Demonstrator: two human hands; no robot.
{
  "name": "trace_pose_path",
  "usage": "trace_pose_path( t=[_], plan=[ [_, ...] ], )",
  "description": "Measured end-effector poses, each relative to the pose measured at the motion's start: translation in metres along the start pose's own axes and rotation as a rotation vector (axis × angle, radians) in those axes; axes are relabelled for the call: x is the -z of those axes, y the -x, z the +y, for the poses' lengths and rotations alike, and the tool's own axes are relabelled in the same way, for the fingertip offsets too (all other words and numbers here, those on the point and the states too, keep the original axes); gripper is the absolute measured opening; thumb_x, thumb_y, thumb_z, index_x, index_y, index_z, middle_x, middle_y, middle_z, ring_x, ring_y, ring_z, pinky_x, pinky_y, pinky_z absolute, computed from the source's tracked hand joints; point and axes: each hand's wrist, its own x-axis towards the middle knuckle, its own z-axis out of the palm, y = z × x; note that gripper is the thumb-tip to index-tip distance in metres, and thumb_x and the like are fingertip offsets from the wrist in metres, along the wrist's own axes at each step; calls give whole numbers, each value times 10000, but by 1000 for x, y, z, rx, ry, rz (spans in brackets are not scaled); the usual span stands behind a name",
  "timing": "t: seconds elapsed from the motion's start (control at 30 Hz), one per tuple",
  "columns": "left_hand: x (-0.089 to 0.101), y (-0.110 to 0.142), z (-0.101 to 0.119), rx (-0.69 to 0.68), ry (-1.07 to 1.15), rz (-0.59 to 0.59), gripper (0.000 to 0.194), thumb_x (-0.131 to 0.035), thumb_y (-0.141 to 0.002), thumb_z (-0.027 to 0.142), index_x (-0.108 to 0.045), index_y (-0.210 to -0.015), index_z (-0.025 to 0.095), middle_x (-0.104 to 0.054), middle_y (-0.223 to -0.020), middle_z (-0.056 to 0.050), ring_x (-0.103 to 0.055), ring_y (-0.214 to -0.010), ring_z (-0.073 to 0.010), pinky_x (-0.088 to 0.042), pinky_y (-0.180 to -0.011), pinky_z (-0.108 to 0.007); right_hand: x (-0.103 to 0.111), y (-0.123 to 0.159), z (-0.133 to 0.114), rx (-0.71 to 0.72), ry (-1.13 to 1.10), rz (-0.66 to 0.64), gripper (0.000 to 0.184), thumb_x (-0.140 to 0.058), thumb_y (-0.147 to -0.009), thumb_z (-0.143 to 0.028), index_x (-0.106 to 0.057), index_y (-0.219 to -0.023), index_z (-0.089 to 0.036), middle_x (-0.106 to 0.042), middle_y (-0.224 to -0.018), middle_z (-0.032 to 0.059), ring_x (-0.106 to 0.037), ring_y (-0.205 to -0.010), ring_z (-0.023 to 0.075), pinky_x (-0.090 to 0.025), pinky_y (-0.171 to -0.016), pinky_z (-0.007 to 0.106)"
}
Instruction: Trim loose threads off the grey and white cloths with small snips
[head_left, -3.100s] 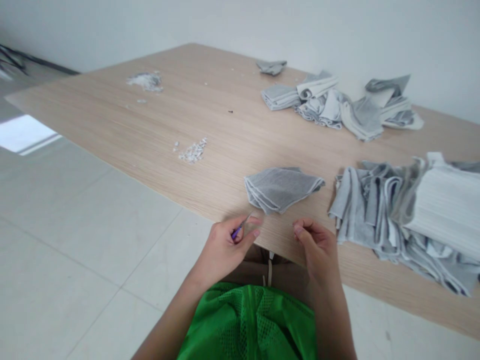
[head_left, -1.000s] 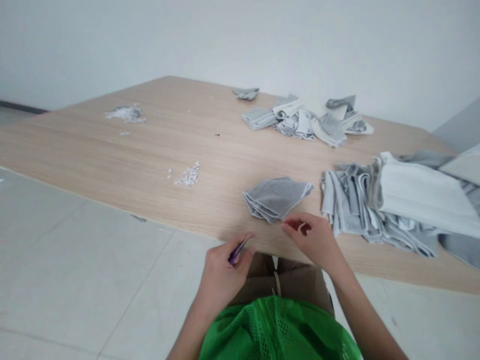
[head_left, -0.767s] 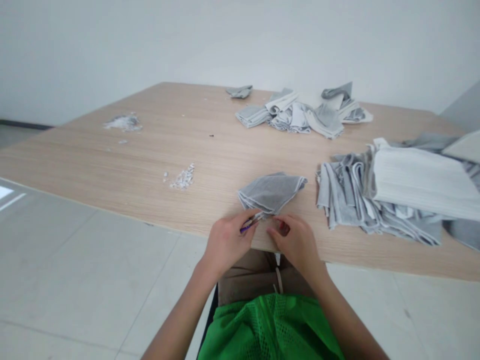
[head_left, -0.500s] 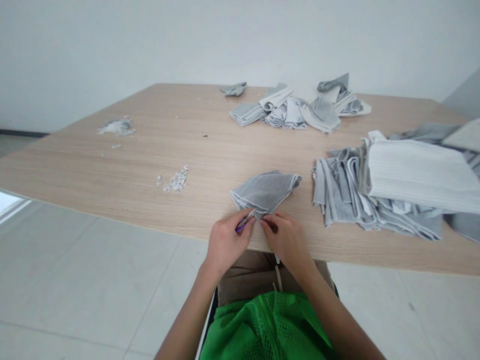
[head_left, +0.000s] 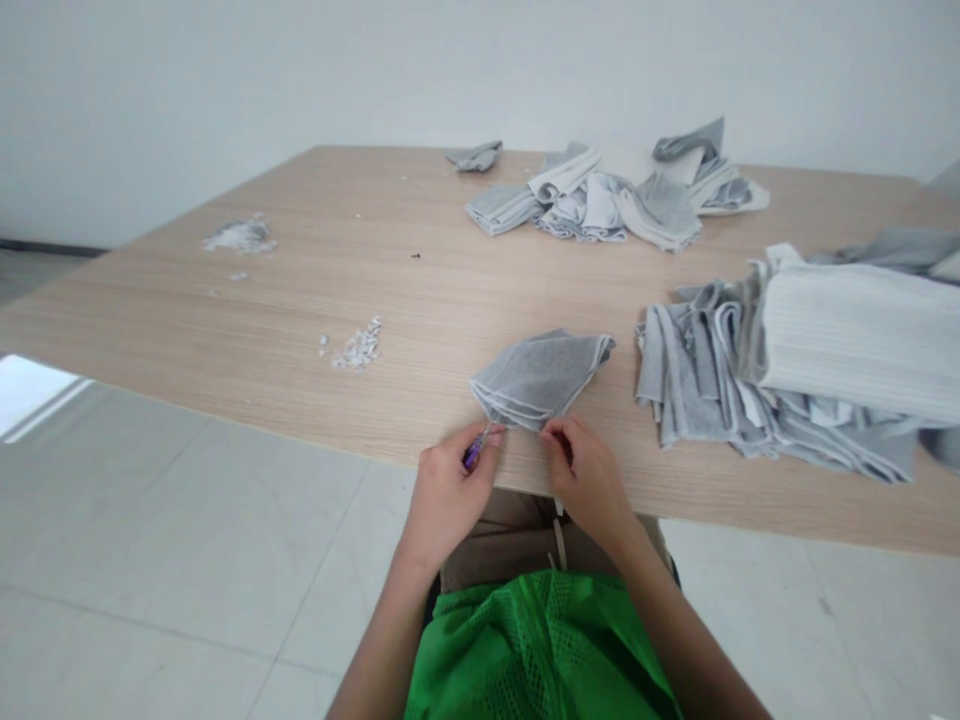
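Presently, left hand [head_left: 448,500] grasps purple tool [head_left: 472,456] at edge of gray cloth [head_left: 541,374]; right hand [head_left: 596,490] apparently pinches the edge, which needs steadying.

Open tabletop [head_left: 480,285] between near scraps [head_left: 360,345] and cloth heap [head_left: 690,365]; far cloths [head_left: 585,205] blocking behind.

The wood-grain table [head_left: 292,320] carries a grey cloth [head_left: 544,370], cloth heaps [head_left: 690,385] — white scraps [head_left: 360,347] and a dark speck [head_left: 415,256].

1 view: worn on head, looking forward and down over hands [head_left: 517,470] and table [head_left: 285,330], close above.
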Motion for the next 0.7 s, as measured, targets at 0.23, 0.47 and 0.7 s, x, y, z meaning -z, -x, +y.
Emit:
trace_pose_path(
  t=[0.23, 0.47, 0.7],
  plan=[
    [-4, 13, 6, 503, 648, -439, 486, -488, -912, 592, -586, -1171, 193, -278, -604, 96, -180, -439, -58, -127, -397, -161, 13, 3, 1, -47, -193, -20, 153, -447, -953, -270, -552, -856, -218, -606, -808, 30, -561, -758, 190, -430, -696, 297],
    [-11, 21, 9, 568, 758, -631, 476, -446, -909, 655, -546, -986, 196, -335, -628, 81, -188, -472, -56, -88, -398, -149, 20, 8, 7, -137, -299, -39, 169, -493, -942, -341, -575, -856, -220, -583, -746, 7, -549, -694, 179, -428, -638, 279],
    [-22, 24, 10, 530, 666, -523, 493, -440, -903, 663, -484, -786, 186, -349, -617, 76, -237, -468, -51, -139, -398, -164, 22, 14, 1, -153, -347, -47, 169, -494, -950, -327, -576, -849, -220, -613, -771, 18, -578, -734, 185, -442, -682, 289]
  ],
)
